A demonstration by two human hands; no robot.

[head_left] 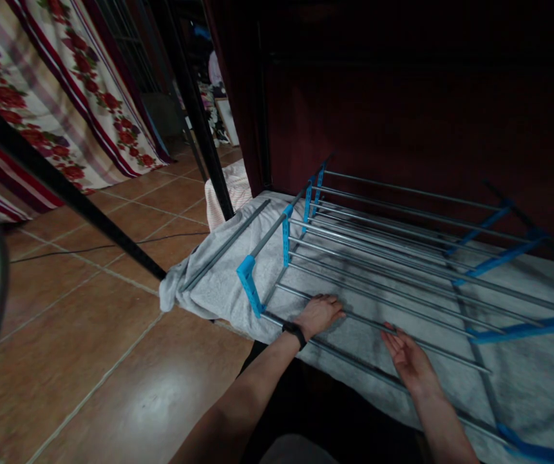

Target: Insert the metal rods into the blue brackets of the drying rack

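A shoe-rack-like frame of grey metal rods and bright blue plastic connectors [286,238] lies on a grey cloth. My left hand [320,314], with a black band at the wrist, rests palm down, its fingers curled over a thin metal rod [364,318] near the frame's front. Farther right along that rod is my right hand [408,357], palm turned up, with its fingertips hooked at the rod. A thicker front tube [354,364] runs below both hands. At the near left corner, one blue connector [247,277] joins the tubes.
A loose grey tube [229,245] lies on the cloth [214,290] at left. Black metal posts [204,122] stand beside the bed-like surface, against a dark red panel [354,129]. Tiled floor [93,335], a cable [88,248] and a flowered curtain [64,96] are at left.
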